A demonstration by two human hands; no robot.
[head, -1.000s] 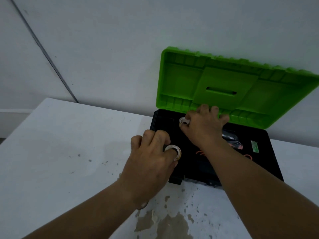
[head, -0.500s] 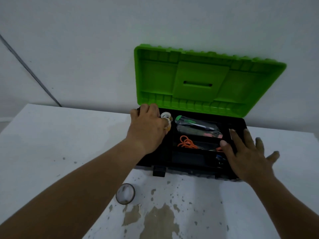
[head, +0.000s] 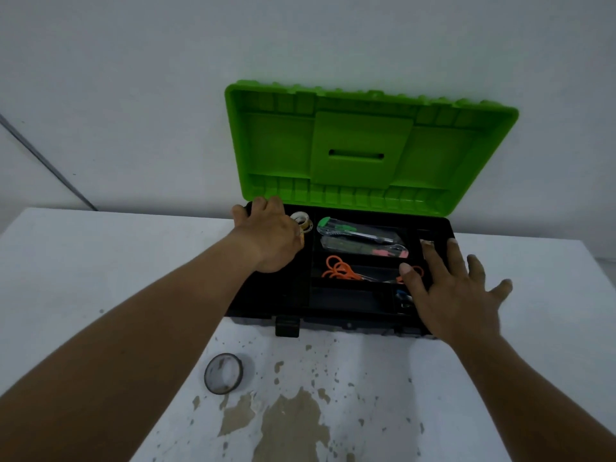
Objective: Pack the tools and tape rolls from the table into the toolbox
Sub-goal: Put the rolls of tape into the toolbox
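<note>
Currently the toolbox (head: 300,295), a black tray body with its green lid (head: 360,145) raised upright against the wall, stands at the far edge of the white table (head: 83,278), roughly centred. Left hand (head: 271,240) is inside the left compartment at the box's far-left corner, fingers curled toward a small white tape roll (head: 301,221); contact looks likely at the fingertips, but whether they actually clamp the roll cannot be told, since the hand hides that side. Right hand (head: 453,291) lies over the right end of the box, fingers spread wide and flat, holding nothing; the thumb tip is at the orange handle end of the scissors (head: 346,271). Contents of the middle compartments, far to near: a green-tipped utility knife (head: 353,230) in clear packaging, a second clear packaged tool with pink detail (head: 366,250) just beside it, then the orange-handled scissors. A small blue item (head: 401,295) shows in the near-right compartment, partly hidden by the right hand; identity unclear. One dark tape roll (head: 223,373) lies flat on the table outside the box, near its front-left corner and well apart from both hands. Table surface near the front edge shows chipped, stained patches (head: 286,425). Front latch (head: 286,325) hangs open at the box's near edge.
</note>
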